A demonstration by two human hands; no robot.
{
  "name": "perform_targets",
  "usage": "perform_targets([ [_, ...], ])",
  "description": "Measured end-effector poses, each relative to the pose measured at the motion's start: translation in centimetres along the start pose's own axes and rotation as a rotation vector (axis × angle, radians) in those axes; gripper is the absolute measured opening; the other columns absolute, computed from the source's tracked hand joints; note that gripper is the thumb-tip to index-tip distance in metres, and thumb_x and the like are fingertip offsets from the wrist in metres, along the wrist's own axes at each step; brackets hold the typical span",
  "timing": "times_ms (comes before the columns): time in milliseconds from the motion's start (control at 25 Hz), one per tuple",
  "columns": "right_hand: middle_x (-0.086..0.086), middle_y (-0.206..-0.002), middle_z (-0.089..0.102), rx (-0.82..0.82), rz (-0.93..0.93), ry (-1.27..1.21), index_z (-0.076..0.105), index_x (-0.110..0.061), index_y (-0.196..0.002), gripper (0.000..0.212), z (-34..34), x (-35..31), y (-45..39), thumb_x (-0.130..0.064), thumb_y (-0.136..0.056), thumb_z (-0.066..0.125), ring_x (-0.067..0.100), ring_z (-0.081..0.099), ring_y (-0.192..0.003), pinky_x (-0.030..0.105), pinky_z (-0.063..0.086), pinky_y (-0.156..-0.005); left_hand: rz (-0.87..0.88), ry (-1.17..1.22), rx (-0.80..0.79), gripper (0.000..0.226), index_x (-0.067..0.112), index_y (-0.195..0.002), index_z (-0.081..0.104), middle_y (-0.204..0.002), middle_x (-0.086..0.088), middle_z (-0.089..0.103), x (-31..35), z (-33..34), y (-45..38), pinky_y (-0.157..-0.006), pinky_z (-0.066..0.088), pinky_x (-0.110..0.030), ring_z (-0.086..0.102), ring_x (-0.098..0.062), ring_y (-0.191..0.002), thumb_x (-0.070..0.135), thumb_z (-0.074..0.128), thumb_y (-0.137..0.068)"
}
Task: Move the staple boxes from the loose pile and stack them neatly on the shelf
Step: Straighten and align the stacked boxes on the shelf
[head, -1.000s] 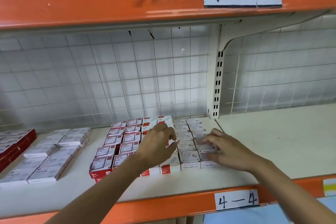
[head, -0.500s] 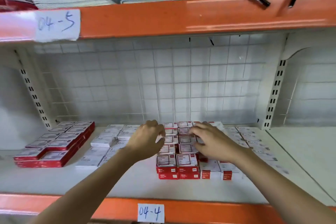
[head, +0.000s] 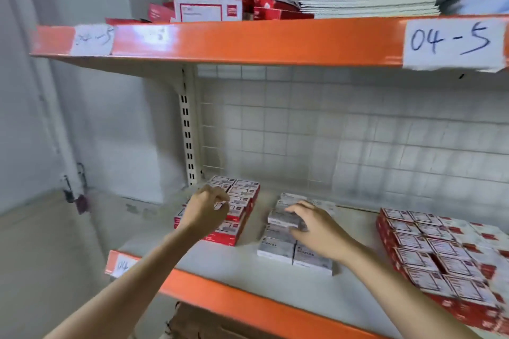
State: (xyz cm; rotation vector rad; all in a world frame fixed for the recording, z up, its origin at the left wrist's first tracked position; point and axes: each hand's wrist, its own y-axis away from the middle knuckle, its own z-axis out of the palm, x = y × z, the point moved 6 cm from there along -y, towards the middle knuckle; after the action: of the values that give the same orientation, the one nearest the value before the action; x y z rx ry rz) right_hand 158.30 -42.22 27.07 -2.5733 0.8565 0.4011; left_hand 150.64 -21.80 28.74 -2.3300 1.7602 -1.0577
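While I watch from the headcam, the right hand (head: 316, 226) curls its thumb and fingers round a grey staple box (head: 283, 219) lifted off the top of the grey stack (head: 292, 253) on the shelf (head: 248, 270). Beside it to the left, the left hand (head: 206, 212) hovers with fingers loosely curled over the red-and-white stack (head: 242, 201), and I cannot tell whether it touches a box; a larger block of red boxes (head: 440, 256) lies at far right
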Motion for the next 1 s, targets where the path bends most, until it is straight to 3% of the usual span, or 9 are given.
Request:
perform_targets([
  [160, 0.0, -0.128, 0.054, -0.008, 0.068, -0.065, 0.053, -0.012, -0.129, 0.041, 2.5, -1.8, -2.5, -0.024, -0.09, 0.059, 0.013, 0.052, -0.117, 0.016, 0.034, -0.094, -0.142, 0.029, 0.005, 0.021, 0.007, -0.105, 0.065, -0.111, -0.013, 0.06, -5.8, -1.5, -0.6, -0.088, 0.046, -0.03, 0.059, -0.027, -0.102, 0.011, 0.06, -0.086],
  [320, 0.001, -0.127, 0.055, -0.03, 0.123, -0.108, 0.053, -0.013, -0.127, 0.039, 3.4, -1.8, -5.0, -0.024, -0.091, 0.059, 0.006, 0.052, -0.102, 0.015, 0.038, -0.09, -0.254, 0.104, -0.016, 0.02, 0.011, -0.106, 0.063, -0.113, -0.01, 0.061, -8.9, -1.3, -2.3, -0.081, 0.046, -0.026, 0.059, -0.019, -0.092, 0.012, 0.055, -0.088],
  [440, 0.002, -0.132, 0.053, -0.029, 0.194, -0.167, 0.051, -0.012, -0.129, 0.037, 3.6, -1.0, -7.6, -0.023, -0.093, 0.055, 0.011, 0.053, -0.112, 0.016, 0.036, -0.091, -0.343, 0.142, -0.086, 0.03, 0.009, -0.12, 0.056, -0.118, -0.01, 0.06, -9.8, -0.4, -4.0, -0.08, 0.047, -0.027, 0.059, -0.02, -0.098, 0.014, 0.052, -0.09],
  [520, 0.005, -0.132, 0.054, -0.038, 0.289, -0.234, 0.049, -0.01, -0.129, 0.037, 4.0, -0.4, -9.3, -0.024, -0.094, 0.053, 0.018, 0.053, -0.116, 0.025, 0.04, -0.095, -0.416, 0.177, -0.147, 0.035, 0.01, -0.127, 0.051, -0.121, -0.01, 0.059, -10.1, 0.5, -5.0, -0.086, 0.051, -0.031, 0.059, -0.023, -0.103, 0.016, 0.049, -0.092],
  [640, 0.005, -0.125, 0.058, -0.055, 0.411, -0.33, 0.048, -0.012, -0.125, 0.037, 5.5, 0.2, -11.4, -0.031, -0.095, 0.053, 0.019, 0.056, -0.105, 0.025, 0.043, -0.081, -0.489, 0.184, -0.242, 0.038, 0.01, -0.132, 0.046, -0.122, -0.01, 0.058, -10.8, 1.7, -7.1, -0.087, 0.048, -0.03, 0.058, -0.023, -0.104, 0.02, 0.046, -0.095],
  [800, 0.007, -0.123, 0.059, -0.049, 0.57, -0.495, 0.043, -0.009, -0.125, 0.038, 7.6, 1.1, -13.0, -0.029, -0.094, 0.052, 0.019, 0.054, -0.1, 0.021, 0.041, -0.067, -0.551, 0.329, -0.355, 0.043, 0.009, -0.139, 0.039, -0.132, -0.015, 0.052, -11.4, 3.4, -8.6, -0.102, 0.042, -0.039, 0.054, -0.029, -0.117, 0.021, 0.041, -0.098],
  [920, 0.01, -0.123, 0.057, -0.009, 0.685, -0.608, 0.037, -0.007, -0.129, 0.039, 9.0, 1.4, -13.4, -0.02, -0.095, 0.05, 0.02, 0.054, -0.102, 0.028, 0.045, -0.08, -0.592, 0.613, -0.402, 0.033, 0.017, -0.13, 0.05, -0.109, -0.01, 0.064, -11.5, 4.6, -9.2, -0.092, 0.051, -0.044, 0.064, -0.025, -0.093, 0.017, 0.041, -0.099],
  [1000, 0.007, -0.118, 0.057, 0.024, 0.727, -0.68, 0.033, -0.006, -0.132, 0.039, 9.7, 1.1, -13.6, -0.013, -0.096, 0.046, 0.019, 0.055, -0.098, 0.027, 0.049, -0.074, -0.589, 0.743, -0.462, 0.029, 0.02, -0.124, 0.054, -0.097, 0.002, 0.063, -11.6, 5.3, -9.4, -0.083, 0.054, -0.04, 0.064, -0.022, -0.086, 0.014, 0.04, -0.1],
])
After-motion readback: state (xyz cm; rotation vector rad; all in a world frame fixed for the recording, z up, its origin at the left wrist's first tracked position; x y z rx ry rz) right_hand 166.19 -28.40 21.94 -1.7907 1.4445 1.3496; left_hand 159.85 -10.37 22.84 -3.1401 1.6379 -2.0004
